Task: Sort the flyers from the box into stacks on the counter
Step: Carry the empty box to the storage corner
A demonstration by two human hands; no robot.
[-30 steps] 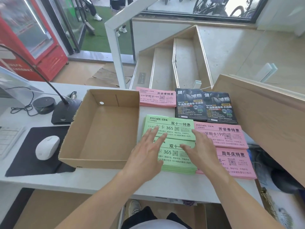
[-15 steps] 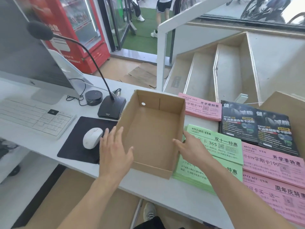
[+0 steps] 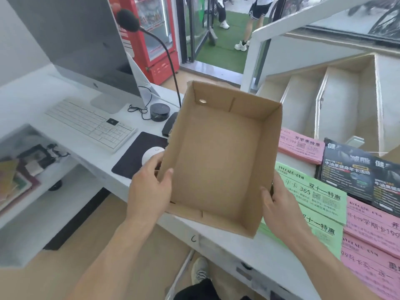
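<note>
Behind box (image 3: 218, 161): mouse (image 3: 149, 155) half hidden

Landmark: white keyboard (image 3: 91, 124), lying on the white desk (image 3: 28, 94)
Monitor: silver computer monitor (image 3: 82, 46), just behind the keyboard
Mouse pad: black mouse pad (image 3: 134, 158), to the keyboard's right
Mouse: white mouse (image 3: 149, 154), on that pad
Microphone: gooseneck microphone (image 3: 127, 20), rising behind and right of the keyboard
Puck: small black round device (image 3: 159, 111), right of the keyboard, cable attached
Fridge: red drinks fridge (image 3: 151, 35), far behind the keyboard
Stairs: pale stairs (image 3: 324, 100), far right of the keyboard
</note>
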